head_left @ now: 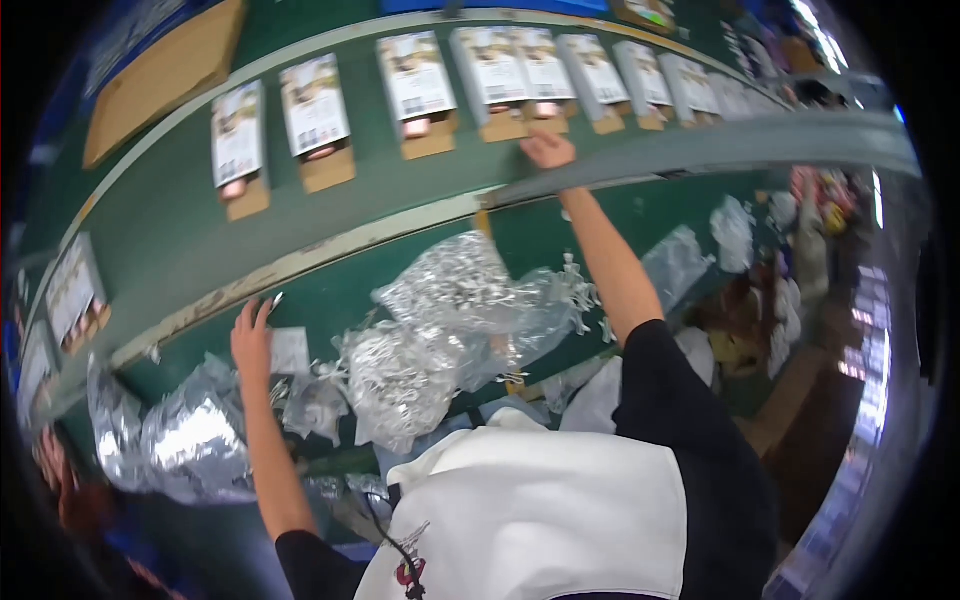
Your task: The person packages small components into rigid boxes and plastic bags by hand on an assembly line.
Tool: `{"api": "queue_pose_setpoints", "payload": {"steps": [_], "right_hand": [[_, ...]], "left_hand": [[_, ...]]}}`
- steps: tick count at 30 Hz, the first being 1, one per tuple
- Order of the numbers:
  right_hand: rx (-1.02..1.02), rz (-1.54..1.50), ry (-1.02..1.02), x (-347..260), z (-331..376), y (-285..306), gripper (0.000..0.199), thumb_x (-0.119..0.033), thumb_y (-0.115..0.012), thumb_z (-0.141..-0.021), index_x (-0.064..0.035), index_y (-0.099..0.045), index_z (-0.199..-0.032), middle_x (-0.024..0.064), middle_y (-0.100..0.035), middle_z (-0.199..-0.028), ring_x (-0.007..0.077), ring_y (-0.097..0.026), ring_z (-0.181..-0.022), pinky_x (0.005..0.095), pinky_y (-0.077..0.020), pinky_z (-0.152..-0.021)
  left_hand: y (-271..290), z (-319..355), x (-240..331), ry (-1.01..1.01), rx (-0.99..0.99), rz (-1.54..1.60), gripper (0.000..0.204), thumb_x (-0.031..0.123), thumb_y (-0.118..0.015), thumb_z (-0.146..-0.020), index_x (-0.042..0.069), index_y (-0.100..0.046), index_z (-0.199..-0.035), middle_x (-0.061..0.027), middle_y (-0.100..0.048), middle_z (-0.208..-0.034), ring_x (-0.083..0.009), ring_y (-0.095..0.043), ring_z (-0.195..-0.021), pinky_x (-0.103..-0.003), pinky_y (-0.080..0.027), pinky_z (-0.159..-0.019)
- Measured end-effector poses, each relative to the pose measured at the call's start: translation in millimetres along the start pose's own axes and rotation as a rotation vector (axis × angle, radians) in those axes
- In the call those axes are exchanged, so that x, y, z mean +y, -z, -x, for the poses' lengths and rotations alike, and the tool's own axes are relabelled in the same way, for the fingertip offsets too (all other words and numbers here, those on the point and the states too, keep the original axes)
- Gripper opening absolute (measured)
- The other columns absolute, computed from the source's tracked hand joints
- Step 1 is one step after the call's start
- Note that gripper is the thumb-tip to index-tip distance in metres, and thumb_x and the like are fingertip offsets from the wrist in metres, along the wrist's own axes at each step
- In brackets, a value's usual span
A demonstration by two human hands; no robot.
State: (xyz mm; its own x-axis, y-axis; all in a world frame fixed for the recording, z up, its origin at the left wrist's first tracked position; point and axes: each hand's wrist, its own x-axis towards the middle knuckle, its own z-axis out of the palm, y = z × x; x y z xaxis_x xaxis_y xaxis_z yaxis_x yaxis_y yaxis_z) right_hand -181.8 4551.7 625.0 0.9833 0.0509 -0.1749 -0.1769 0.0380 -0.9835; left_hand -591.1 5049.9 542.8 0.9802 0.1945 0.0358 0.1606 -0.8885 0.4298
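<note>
My right hand [551, 150] reaches over the belt to the near end of an open carton [543, 65], its fingers partly spread beside the brown flap and holding nothing I can see. Something pink shows in that carton's mouth. At the left, over the near green table, my left hand [251, 335] pinches a small white piece [277, 300] between thumb and fingertips; its exact kind is too small to tell. Clear bags [400, 385] full of small white cord-like pieces lie between my arms. A white paper slip [290, 351] rests beside my left hand.
More printed white cartons [316, 105] with open brown flaps stand in a row along the green belt [400, 180]. A grey metal rail [720, 148] runs along its near edge. Crumpled clear bags [195, 440] lie at left. Another person's hand [55, 460] shows at far left.
</note>
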Motion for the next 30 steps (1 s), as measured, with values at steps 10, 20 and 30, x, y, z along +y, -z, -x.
{"api": "queue_pose_setpoints", "payload": {"steps": [10, 20, 30], "right_hand": [[0.278, 0.336, -0.064, -62.7, 165.2, 110.3, 0.016, -0.003, -0.052, -0.090, 0.0060, -0.062, -0.100, 0.0137, -0.066, -0.094, 0.0207, -0.067, -0.073, 0.0295, -0.0580, -0.066], [0.260, 0.572, 0.000, -50.6, 195.9, 108.0, 0.016, -0.004, -0.052, -0.089, 0.0008, -0.067, -0.093, 0.0077, -0.068, -0.084, 0.0126, -0.065, -0.065, 0.0247, -0.0537, -0.057], [0.350, 0.828, 0.055, -31.5, 291.7, 78.0, 0.015, -0.007, -0.055, -0.088, -0.0006, -0.068, -0.090, 0.0040, -0.069, -0.080, 0.0096, -0.062, -0.066, 0.0249, -0.0487, -0.063]], "left_hand": [[5.4, 8.3, -5.5, -0.353, -0.164, -0.132, 0.016, 0.005, -0.064, -0.069, 0.007, -0.055, -0.082, -0.0081, -0.054, -0.090, -0.0269, -0.054, -0.089, -0.039, -0.042, -0.075], [43.0, 59.0, 68.9, 0.367, -0.145, 0.817, 0.009, 0.000, -0.064, -0.083, -0.001, -0.056, -0.088, -0.0055, -0.063, -0.077, -0.0127, -0.060, -0.075, -0.025, -0.047, -0.070], [50.5, 91.6, 186.8, 0.635, -0.212, 1.528, 0.012, 0.002, -0.065, -0.085, 0.003, -0.053, -0.084, -0.0058, -0.062, -0.088, -0.0139, -0.061, -0.083, -0.028, -0.050, -0.081]]}}
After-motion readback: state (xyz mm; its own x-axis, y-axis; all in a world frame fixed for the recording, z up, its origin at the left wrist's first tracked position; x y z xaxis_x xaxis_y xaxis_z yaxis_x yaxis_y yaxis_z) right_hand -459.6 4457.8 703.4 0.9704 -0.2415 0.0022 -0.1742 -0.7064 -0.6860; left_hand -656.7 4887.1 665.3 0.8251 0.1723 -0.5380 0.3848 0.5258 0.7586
